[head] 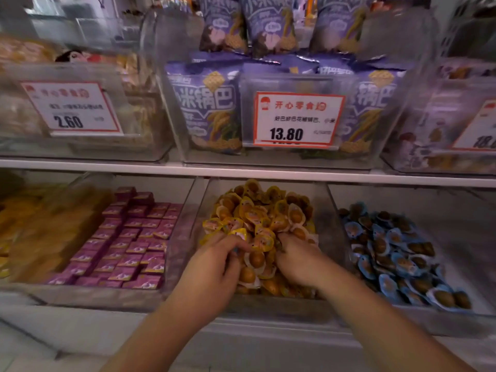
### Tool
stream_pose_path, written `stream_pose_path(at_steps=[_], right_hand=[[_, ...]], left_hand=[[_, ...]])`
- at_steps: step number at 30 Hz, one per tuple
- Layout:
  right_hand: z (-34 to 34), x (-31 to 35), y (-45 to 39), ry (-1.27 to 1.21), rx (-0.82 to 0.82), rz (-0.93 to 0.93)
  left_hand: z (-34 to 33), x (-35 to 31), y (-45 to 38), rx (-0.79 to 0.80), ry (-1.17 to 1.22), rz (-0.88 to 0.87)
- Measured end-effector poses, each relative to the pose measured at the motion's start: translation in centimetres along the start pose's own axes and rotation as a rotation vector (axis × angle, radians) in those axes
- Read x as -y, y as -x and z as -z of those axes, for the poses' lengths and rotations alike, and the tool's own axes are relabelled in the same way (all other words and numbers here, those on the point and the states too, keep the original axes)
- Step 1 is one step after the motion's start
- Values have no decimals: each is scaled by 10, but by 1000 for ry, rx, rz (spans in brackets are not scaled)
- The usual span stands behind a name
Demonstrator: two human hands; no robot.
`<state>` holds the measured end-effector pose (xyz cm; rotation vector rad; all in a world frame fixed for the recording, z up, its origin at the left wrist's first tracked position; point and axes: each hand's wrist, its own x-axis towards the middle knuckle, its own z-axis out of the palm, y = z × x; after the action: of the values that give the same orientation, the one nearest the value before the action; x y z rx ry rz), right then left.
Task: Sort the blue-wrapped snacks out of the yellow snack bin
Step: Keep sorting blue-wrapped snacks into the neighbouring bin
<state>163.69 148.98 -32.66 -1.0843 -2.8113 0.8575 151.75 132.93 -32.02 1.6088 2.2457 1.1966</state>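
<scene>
The clear bin [201, 208] on the lower shelf, centre, holds a heap of yellow-wrapped snacks [264, 210]. Both my hands are inside it at the front. My left hand [214, 267] has its fingers curled over the pile, and a small bit of blue wrapper [236, 249] shows pinched at its fingertips. My right hand [298, 261] lies beside it to the right, knuckles up, with its fingertips dug into the yellow snacks and hidden. The neighbouring bin on the right holds the blue-wrapped snacks [397, 251].
Left of the yellow bin is a bin of pink boxed snacks [128, 237]. A white shelf board [241, 171] runs just above the bins. On top of it stand clear bins of purple bags [206, 103] with price tags [298, 119].
</scene>
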Motion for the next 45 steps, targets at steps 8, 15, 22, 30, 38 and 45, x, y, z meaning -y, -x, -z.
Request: stream_pose_path(at_steps=[8, 15, 22, 30, 38, 45], right_hand=[[-1, -3, 2, 66, -100, 51], [8, -8, 18, -93, 29, 57], [20, -8, 28, -494, -208, 43], [23, 9, 29, -589, -431, 265], [18, 23, 45, -450, -191, 311], [17, 22, 40, -645, 473, 113]], left_hand=[[-19, 12, -26, 170, -107, -122], [-25, 11, -40, 208, -104, -79], [-13, -2, -38, -77, 335, 92], [-15, -24, -33, 63, 845, 443], [4, -19, -40, -70, 1021, 511], [24, -18, -38, -182, 984, 317]])
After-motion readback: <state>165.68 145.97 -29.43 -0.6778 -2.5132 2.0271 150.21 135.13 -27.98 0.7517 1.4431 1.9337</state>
